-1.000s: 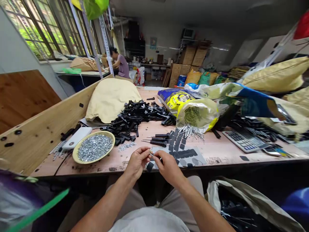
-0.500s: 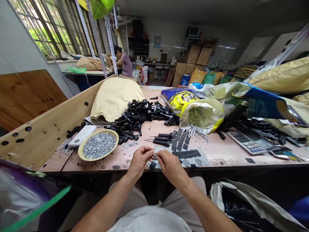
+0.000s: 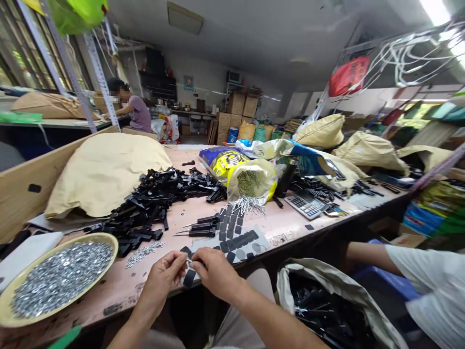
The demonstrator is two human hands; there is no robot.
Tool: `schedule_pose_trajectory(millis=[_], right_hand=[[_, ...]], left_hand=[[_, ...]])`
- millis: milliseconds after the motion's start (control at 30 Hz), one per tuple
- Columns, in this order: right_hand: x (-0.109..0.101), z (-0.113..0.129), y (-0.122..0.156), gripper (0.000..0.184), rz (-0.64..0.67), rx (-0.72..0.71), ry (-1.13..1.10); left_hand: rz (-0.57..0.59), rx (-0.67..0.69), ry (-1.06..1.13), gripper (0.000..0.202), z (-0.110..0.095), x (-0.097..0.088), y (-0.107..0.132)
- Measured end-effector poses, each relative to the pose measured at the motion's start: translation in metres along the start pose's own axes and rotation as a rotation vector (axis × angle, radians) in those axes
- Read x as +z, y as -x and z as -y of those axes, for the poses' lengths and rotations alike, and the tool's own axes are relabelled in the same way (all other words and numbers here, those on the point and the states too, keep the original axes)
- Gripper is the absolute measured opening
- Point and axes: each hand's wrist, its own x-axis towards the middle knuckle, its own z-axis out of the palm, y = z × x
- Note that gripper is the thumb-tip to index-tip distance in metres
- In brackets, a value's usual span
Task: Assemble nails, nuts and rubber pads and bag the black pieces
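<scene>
My left hand [image 3: 165, 277] and my right hand [image 3: 213, 273] meet at the table's near edge, fingertips pinched together on a thin metal pin [image 3: 188, 261]. Under them lies a grey sheet of black rubber pads [image 3: 232, 237]. A yellow bowl of small silver washers [image 3: 54, 278] stands to the left. Loose washers [image 3: 143, 253] lie beside my left hand. Behind the pads lie black-handled pins [image 3: 198, 228] and a big heap of black plastic parts [image 3: 156, 198].
A bag spilling nails [image 3: 250, 186], a calculator [image 3: 307, 206] and tan sacks [image 3: 105, 169] crowd the table. An open sack of black parts [image 3: 327, 310] sits at my right knee. A co-worker's arm [image 3: 385, 259] is on the right; another person [image 3: 132, 109] sits far back.
My view has swung to the right and dropped closer to the table, bringing the co-worker's arm into sight. Both hands stay pinched together on the pin.
</scene>
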Motion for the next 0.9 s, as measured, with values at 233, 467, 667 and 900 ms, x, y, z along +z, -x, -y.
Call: schedule_pose_trajectory(millis=[233,467,667,900], right_hand=[[-0.006,0.004,-0.003,0.016,0.045,0.080,-0.142],[-0.002,-0.005,-0.005,0.017,0.317,0.418,-0.692],[0.011,-0.013,0.002,0.010,0.028,-0.016,0.058],[0.014,-0.012,0.002,0.013,0.029,-0.016,0.084]], left_hand=[[-0.049,0.036,-0.074,0.056,-0.013,0.005,0.001],[0.015,0.044,-0.160,0.052,0.000,-0.003,0.001],[-0.042,0.029,-0.180,0.049,0.016,-0.007,-0.003],[-0.050,0.079,-0.120,0.049,0.022,-0.005,-0.002]])
